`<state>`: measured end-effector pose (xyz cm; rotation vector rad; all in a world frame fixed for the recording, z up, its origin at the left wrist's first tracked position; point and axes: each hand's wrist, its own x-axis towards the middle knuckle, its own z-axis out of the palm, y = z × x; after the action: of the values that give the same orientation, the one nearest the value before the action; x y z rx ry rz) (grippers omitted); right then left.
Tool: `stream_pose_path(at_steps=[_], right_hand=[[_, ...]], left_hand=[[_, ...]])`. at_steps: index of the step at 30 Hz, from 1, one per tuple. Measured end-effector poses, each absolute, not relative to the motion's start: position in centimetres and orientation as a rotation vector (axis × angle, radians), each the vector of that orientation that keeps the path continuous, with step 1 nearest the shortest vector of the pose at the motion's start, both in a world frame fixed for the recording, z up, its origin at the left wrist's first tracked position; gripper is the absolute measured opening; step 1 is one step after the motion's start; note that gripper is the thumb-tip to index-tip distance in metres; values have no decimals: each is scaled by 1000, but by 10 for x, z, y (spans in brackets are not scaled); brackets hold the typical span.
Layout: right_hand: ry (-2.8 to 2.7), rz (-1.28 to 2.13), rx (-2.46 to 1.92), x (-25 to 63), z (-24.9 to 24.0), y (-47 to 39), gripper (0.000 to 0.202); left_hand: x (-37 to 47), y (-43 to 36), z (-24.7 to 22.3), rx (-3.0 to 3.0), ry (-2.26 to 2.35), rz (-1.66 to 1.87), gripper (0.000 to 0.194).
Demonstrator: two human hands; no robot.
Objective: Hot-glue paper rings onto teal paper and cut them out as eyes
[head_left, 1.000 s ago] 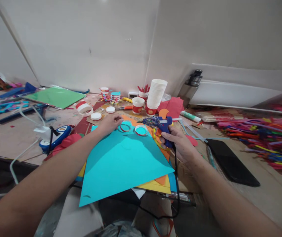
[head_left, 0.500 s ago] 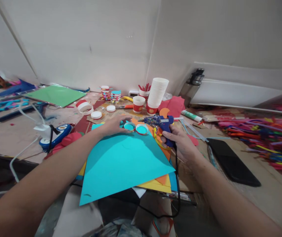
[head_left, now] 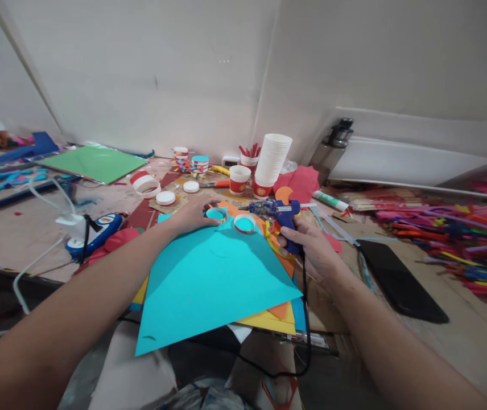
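In my right hand is a blue hot glue gun, its nozzle pointing left above the paper. My left hand has its fingers around the left side of a paper cup ring. A second paper cup ring stands just right of it, apart from it. Both rings are on a turquoise sheet of paper, which shows through their middles. The gun's black cord hangs down past the sheet's right corner.
Stacked white paper cups and a red cup stand behind. A black phone and bundled pipe cleaners lie right. At left are a blue power strip and green paper. Orange scissors are low down.
My left hand and the ring it holds have shifted a little left, widening the gap to the other ring. The right hand and glue gun have stayed nearly still.
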<state>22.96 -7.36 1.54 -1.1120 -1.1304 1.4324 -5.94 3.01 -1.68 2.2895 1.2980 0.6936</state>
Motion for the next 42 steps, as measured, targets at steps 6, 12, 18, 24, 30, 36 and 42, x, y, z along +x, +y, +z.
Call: stream_pose_path(at_steps=[6, 12, 18, 24, 30, 36, 42], right_hand=[[-1129, 1438, -1099, 229, 15, -74, 36], [-1115, 1437, -1104, 229, 16, -74, 38], [-1128, 1436, -1120, 230, 16, -75, 36], [-1133, 1426, -1124, 231, 15, -75, 33], [-1119, 1428, -1125, 230, 16, -75, 34], [-1118, 1425, -1131, 230, 16, -75, 34], [-1128, 1411, -1123, 228, 15, -74, 34]], left_hand=[[-61, 32, -20, 2277, 1266, 701, 71], [-66, 37, -25, 2257, 1270, 739, 54], [-71, 39, -25, 2408, 1133, 718, 25], [-67, 33, -20, 2190, 1292, 846, 30], [-65, 31, -15, 1994, 1359, 945, 39], [-61, 27, -10, 1773, 1368, 947, 34], [-56, 27, -7, 1696, 1427, 952, 26]])
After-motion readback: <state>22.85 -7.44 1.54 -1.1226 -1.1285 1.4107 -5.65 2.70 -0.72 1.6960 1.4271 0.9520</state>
